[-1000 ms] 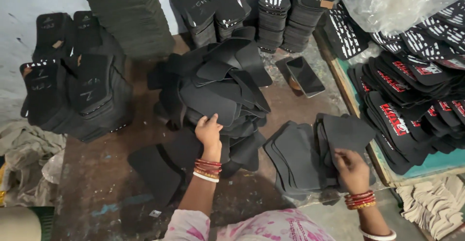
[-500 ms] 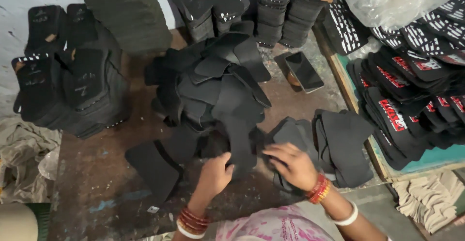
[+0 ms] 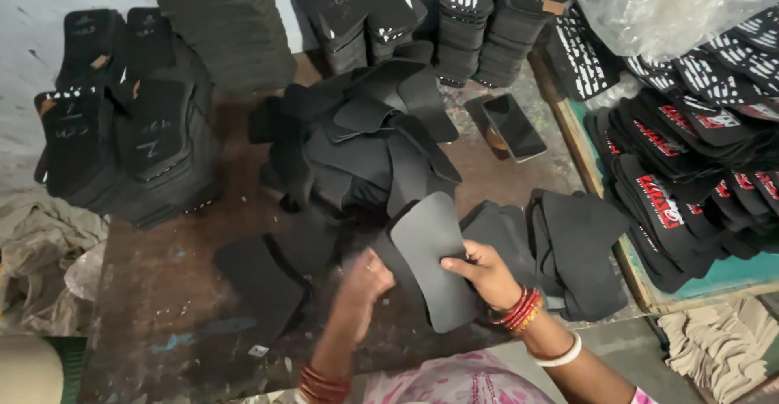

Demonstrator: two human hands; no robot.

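My right hand (image 3: 485, 272) grips a black foam sole piece (image 3: 434, 258) at six o'clock; my left hand (image 3: 361, 284) curls beside it, blurred, grasp unclear. Sorted stack (image 3: 568, 250) sits at four o'clock; the loose heap (image 3: 365, 140) at twelve remains large.

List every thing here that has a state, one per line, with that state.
Right hand: fingers gripping the black foam piece.
Left hand: blurred, at the piece's lower edge; grip unclear.
Black foam piece: lifted, tilted.
Loose pile of black pieces: jumbled.
Phone: flat, screen dark.
Plastic bag: crumpled.
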